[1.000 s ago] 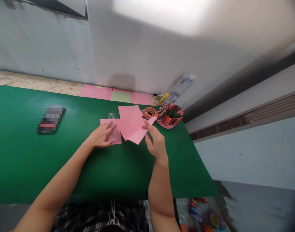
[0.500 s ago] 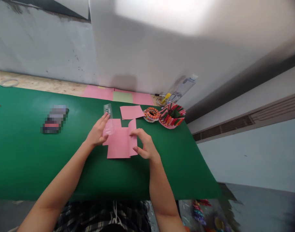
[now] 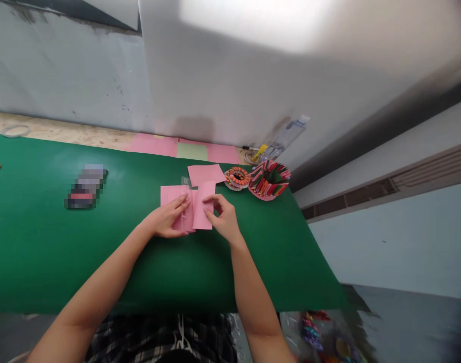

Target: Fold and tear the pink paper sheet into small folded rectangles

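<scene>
My left hand point(image 3: 170, 218) grips a clear plastic strip point(image 3: 184, 187), its fingers along one side and the thumb near the lower end. The strip stands over pink paper sheets point(image 3: 169, 195) on the green table and now shows only a narrow side; whether it is a ruler I cannot tell. Between the thumb and fingers of my right hand point(image 3: 222, 214) is the edge of a folded pink paper point(image 3: 204, 212), just right of the strip. Behind them lies another pink sheet point(image 3: 206, 175).
Right of the papers sit an orange-and-white coiled ring point(image 3: 238, 177) and a bundle of folded red and green papers point(image 3: 269, 180). A clear bottle point(image 3: 289, 137) leans on the wall. A blurred-out phone-like object point(image 3: 87, 186) lies left on the green table point(image 3: 45, 242).
My left hand has moved right with the plastic strip, which is now beside the folded paper. The folded paper has shifted up and off the lower sheets, with my right hand on it.
</scene>
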`<state>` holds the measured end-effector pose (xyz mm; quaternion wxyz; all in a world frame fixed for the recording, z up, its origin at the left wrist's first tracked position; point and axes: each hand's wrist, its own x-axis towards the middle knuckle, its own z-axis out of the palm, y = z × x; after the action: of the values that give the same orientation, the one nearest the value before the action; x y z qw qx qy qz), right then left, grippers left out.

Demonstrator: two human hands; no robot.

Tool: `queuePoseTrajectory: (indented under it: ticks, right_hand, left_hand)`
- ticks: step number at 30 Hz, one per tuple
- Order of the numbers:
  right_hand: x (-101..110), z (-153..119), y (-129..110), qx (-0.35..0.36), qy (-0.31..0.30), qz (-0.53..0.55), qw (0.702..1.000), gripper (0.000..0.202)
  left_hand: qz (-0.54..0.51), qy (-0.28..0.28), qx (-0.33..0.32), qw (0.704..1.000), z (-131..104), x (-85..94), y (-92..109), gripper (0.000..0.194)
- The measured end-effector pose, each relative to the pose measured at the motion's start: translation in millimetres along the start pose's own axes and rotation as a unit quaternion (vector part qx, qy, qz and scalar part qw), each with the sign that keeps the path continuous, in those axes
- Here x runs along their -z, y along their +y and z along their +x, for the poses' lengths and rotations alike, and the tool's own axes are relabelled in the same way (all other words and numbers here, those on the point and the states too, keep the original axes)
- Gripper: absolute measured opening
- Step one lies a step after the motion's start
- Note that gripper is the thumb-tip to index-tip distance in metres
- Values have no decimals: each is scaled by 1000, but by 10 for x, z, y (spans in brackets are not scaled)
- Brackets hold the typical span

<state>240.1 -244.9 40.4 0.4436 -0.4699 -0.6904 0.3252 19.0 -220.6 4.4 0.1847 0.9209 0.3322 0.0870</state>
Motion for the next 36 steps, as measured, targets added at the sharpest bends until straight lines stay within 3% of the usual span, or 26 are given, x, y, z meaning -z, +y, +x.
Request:
queuePoseTrajectory:
  ticks: [9,20,26,31,36]
  right_hand:
    - [91,38,90,-49,38,-41,997,28]
    - [198,66,293,-132,106,-32,985,14]
    - [227,75,415,-161,151,-48,974,34]
    - [242,70,451,-182,135,-28,974,35]
    - [284,53,354,-182,110,-103,972,23]
  left_hand:
    - [70,-17,19,997,61,-127,74,97]
    - [55,1,45,997,128,-185,103,80]
    - [32,1,-2,999,180,-167,63,82]
    - [24,7,3,1000,206,-161,61,86]
    - [24,6,7,1000,222,-161,52,88]
